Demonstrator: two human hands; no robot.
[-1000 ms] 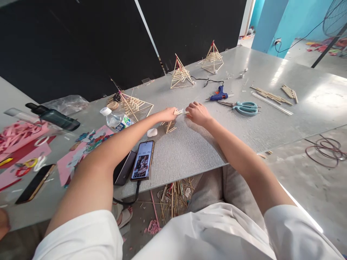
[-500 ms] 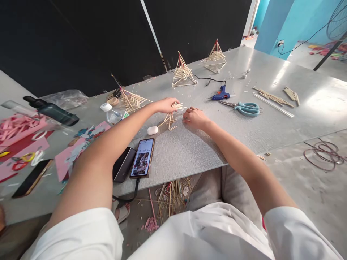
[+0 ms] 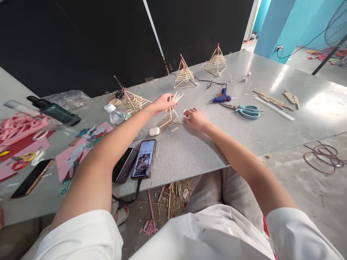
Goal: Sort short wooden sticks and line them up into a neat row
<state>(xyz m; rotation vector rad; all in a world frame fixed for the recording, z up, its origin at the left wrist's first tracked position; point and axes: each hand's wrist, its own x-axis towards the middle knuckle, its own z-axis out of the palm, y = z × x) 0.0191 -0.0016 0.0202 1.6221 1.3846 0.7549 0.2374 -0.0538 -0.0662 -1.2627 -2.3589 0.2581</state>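
My left hand (image 3: 163, 103) is closed on a small frame of thin wooden sticks (image 3: 171, 104), holding it by its upper part above the table. The frame's sticks splay out at the top, and its legs point down and apart. To the right, my right hand (image 3: 195, 118) rests low on the table, fingers bent and slightly apart, with nothing visible in them. Beneath the frame lie a few short loose sticks (image 3: 175, 129). A white earbud case (image 3: 154, 131) sits just left of those sticks.
Stick pyramids (image 3: 185, 76) stand at the back. A blue glue gun (image 3: 222, 95), scissors (image 3: 248, 111) and loose sticks (image 3: 273, 99) lie to the right. Nearer me are a lit phone (image 3: 143, 159), a dark box (image 3: 124, 165) and a plastic bottle (image 3: 117, 115).
My left hand has raised and tilted the stick frame, so more of its legs show. My right hand has stayed almost in place. The whole view has shifted slightly.
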